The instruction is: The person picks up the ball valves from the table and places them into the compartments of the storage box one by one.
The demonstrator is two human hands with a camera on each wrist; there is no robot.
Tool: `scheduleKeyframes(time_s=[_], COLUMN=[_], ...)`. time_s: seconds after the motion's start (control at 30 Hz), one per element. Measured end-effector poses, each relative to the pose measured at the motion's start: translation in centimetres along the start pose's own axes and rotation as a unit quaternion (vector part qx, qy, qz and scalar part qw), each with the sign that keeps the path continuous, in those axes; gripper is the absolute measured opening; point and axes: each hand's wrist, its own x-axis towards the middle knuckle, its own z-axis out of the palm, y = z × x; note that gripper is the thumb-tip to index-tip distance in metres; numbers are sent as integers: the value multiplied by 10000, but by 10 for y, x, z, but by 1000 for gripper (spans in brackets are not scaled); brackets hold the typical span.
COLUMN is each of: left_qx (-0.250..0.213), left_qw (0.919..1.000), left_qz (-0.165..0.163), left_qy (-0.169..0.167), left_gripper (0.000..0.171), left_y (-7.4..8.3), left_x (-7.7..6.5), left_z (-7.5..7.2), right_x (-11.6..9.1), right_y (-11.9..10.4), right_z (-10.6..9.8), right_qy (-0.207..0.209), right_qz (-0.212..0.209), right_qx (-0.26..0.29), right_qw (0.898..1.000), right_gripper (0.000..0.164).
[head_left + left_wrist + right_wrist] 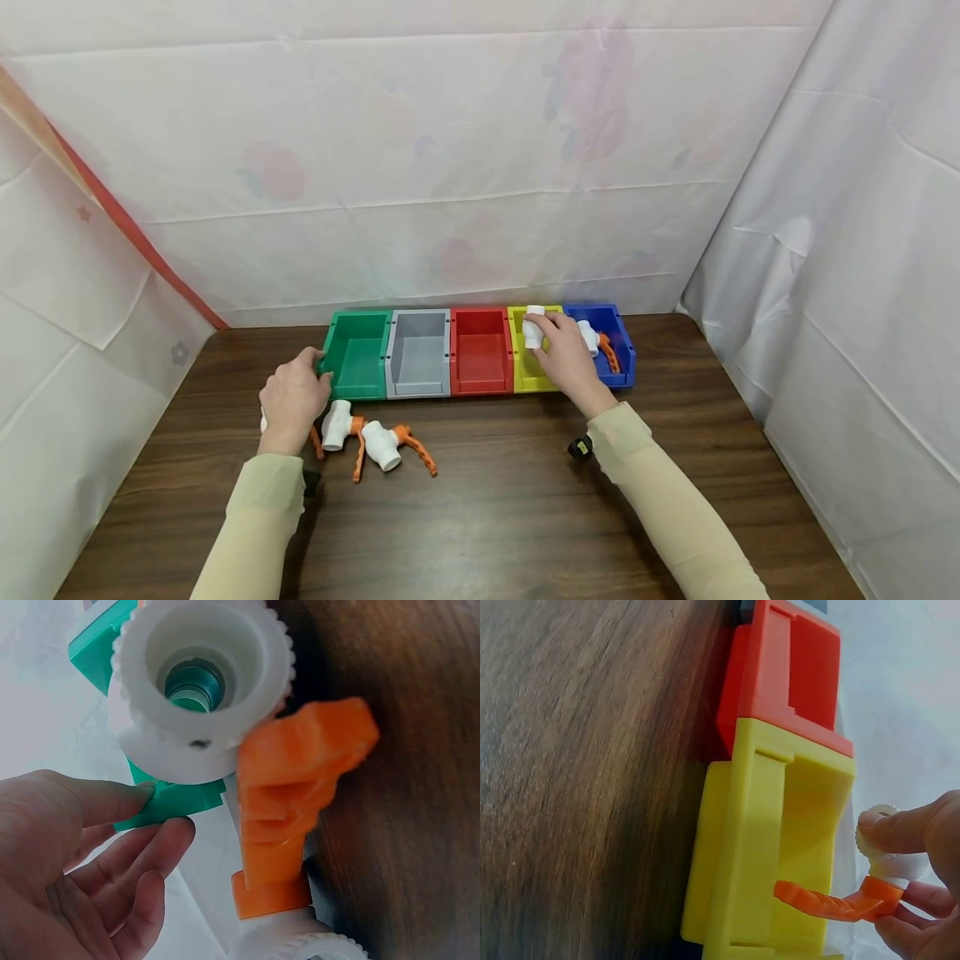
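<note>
My right hand (567,358) holds a white ball valve (533,327) above the yellow bin (534,384). In the right wrist view, thumb and fingers pinch its white body, and its orange handle (821,904) points out over the bin. At the left end of the row, my left hand (295,400) grips the edge of the green bin (357,358) between thumb and fingers. Just in front of that bin lie white valves with orange handles, one (336,425) close beside another (382,446). A further valve is mostly hidden beneath the left hand, with its orange handle (317,442) showing.
A grey bin (418,358) and a red bin (482,358) stand between the green and yellow ones. The blue bin (628,377) at the right end contains a valve (588,337). White cloth (450,150) hangs behind and beside the wooden table (480,517).
</note>
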Motion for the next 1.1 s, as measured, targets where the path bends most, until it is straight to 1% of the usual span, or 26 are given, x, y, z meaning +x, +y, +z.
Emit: scheduleKeyframes(time_s=[0.13,0.37,0.53,0.77,0.93,1.1], left_qx=[-3,-41,-47,-26,-16,2], left_qw=[10000,10000,10000,10000,9999,10000], left_qz=[-25,-56,-19,65,77,32], left_qy=[-2,-9,1,43,65,48], left_gripper=[37,37,38,37,37,38], left_y=[0,0,0,-1,-2,-1], left_x=[-1,-2,-2,1,0,-1], left_z=[-1,-1,1,2,1,1], right_x=[3,6,8,7,7,9], right_y=[3,9,12,16,14,10], right_z=[8,19,22,24,24,28], right_qy=[-18,-354,-515,-612,-784,-759], right_qz=[-67,-112,-28,-51,24,-52], right_qx=[-75,-451,-640,-1029,-1128,-1354], right_qw=[9999,9983,9966,9928,9905,9879], right_gripper=[57,58,57,57,55,52])
